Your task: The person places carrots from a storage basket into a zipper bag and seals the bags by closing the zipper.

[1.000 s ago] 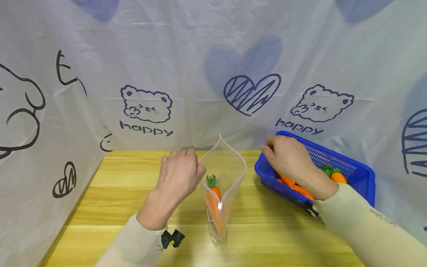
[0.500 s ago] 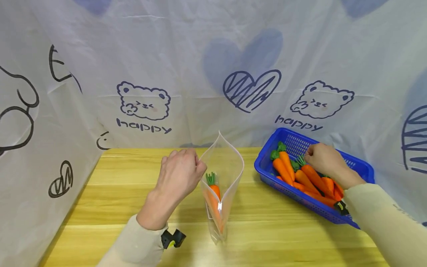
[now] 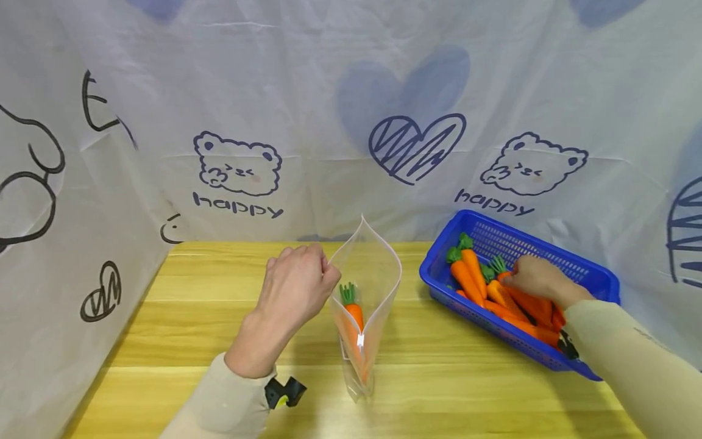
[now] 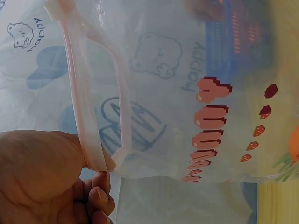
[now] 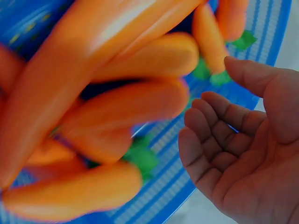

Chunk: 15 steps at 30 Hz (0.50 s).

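My left hand (image 3: 290, 292) pinches the rim of a clear zip bag (image 3: 378, 244) between thumb and fingers. The bag stands with its mouth spread wide, and a carrot (image 3: 355, 317) with a green top is inside it. Red lettering (image 4: 210, 123) and small strawberries are printed on its side in the left wrist view. My right hand (image 3: 540, 277) is low inside a blue basket (image 3: 482, 323), over several orange carrots (image 3: 466, 274). The right wrist view shows its fingers (image 5: 196, 149) loosely bent and the thumb apart, with nothing between them.
The basket is at the right of the wooden table (image 3: 208, 329), angled against the back cloth. A white curtain (image 3: 312, 91) with printed hearts and bears closes off the back and sides. A white slider (image 3: 361, 340) sits at the near end of the zip.
My right hand has moved rightward from the basket's left end and then lowered among the carrots, which came into view. My left hand keeps its pinch on the bag's rim.
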Available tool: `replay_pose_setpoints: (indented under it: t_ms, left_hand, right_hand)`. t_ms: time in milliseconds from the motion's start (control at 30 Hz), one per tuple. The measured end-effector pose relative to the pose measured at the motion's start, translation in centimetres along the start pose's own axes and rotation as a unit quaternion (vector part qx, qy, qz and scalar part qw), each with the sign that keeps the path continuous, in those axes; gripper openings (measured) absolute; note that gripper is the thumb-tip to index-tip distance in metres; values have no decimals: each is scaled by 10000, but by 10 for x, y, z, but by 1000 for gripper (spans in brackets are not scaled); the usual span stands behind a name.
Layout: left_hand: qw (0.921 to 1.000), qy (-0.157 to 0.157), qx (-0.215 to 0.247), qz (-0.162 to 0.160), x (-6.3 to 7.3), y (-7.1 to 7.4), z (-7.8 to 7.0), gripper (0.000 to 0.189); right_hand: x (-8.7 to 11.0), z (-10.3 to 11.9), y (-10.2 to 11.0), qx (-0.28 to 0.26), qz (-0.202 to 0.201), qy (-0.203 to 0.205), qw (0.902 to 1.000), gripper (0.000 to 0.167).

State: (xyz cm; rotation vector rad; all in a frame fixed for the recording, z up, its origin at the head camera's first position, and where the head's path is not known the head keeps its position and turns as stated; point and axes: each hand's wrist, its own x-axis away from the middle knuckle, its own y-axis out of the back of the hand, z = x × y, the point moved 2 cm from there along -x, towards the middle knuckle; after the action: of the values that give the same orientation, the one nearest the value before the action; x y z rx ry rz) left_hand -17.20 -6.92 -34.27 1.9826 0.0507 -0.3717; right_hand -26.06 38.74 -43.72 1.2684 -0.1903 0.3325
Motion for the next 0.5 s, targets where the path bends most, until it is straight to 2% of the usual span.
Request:
replay_pose_setpoints:
  t_ms: [133, 300, 400, 500]
  left_hand:
    - [10000, 27, 23, 42, 0, -1, 0, 15]
    - [10000, 2, 45, 67, 0, -1, -1, 16]
    - [10000, -7, 44, 72, 0, -2, -1, 16]
    - [9999, 0, 38, 93, 0, -2, 1, 16]
  right_hand:
    - [-7, 28, -8, -224, 95, 46, 9997, 48]
    - [-11, 52, -22, 73, 262, -36, 9996, 51]
    - [-9, 54, -23, 213, 274, -65, 9994, 46]
    - [-4, 46, -21, 194, 237, -64, 9995, 39]
